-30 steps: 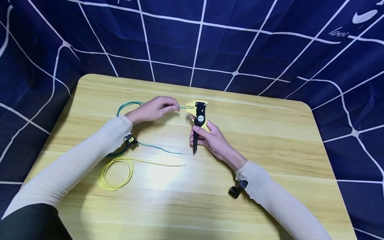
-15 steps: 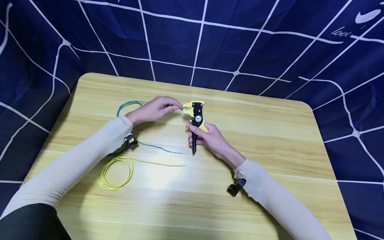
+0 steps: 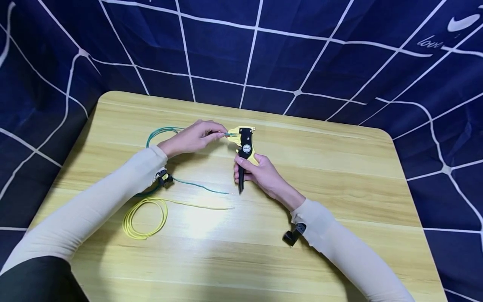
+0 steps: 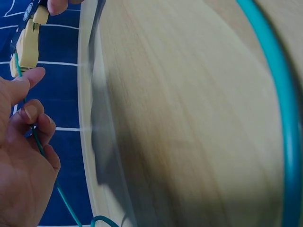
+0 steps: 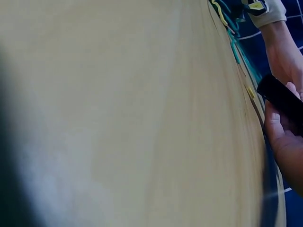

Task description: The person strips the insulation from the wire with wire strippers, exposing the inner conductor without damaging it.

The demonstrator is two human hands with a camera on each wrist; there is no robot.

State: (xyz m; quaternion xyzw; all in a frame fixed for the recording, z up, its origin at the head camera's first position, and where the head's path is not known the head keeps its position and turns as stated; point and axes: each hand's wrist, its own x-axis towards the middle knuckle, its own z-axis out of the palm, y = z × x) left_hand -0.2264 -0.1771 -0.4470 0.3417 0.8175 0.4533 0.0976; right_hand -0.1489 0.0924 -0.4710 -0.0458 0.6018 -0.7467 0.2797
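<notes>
My left hand (image 3: 196,136) pinches a green wire (image 4: 66,202) between thumb and index finger near one end. That end lies between the yellow jaws of a black-and-yellow wire stripper (image 3: 246,147). My right hand (image 3: 260,174) grips the stripper by its handles, holding it upright above the table. In the left wrist view the wire runs through the left fingers into the tool's mouth. The right wrist view shows one black handle (image 5: 284,101) in the right hand. The wire's other end, with a short bare tip, lies on the table below the left wrist.
A coil of yellow wire (image 3: 129,222) rests on the wooden table (image 3: 302,268), its free end pointing right. Part of the green coil (image 3: 151,136) lies behind the left wrist. A dark blue cloth with white lines (image 3: 211,46) hangs around the table.
My right hand has brought the wire stripper leftward, so its jaws now surround the green wire's end close to my left fingertips. My left hand has hardly moved.
</notes>
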